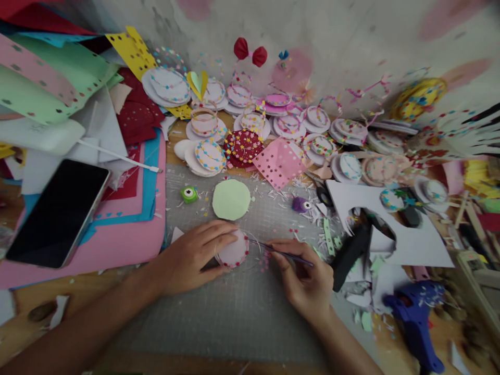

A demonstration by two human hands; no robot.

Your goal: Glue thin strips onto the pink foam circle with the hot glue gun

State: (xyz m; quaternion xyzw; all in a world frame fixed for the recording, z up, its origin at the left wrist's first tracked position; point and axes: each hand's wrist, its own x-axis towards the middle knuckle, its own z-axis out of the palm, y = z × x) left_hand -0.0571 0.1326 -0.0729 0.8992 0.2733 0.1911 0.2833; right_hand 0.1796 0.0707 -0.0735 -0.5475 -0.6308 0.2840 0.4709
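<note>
My left hand point(201, 252) holds a small pale paper disc point(231, 251) edged with red bits, fingers over its top and thumb at its lower edge. In my right hand point(307, 276) a slim dark tool point(291, 254), which looks like tweezers, is pinched between thumb and fingers. Its tip reaches the right edge of the disc, where a thin pale strand curves. Tiny pink pieces point(265, 260) lie beneath that tip. Just beyond the disc is a pale green paper round point(231, 199). All this is on the grey cutting mat point(219, 323).
A phone point(58, 211) and coloured sheets point(152, 250) lie left. Decorated paper rounds point(211, 156) line the wall. Green point(189, 194) and purple point(300, 204) paper punches sit on the mat. A blue glue gun point(416, 312), cut white card point(414, 234) and scraps lie right.
</note>
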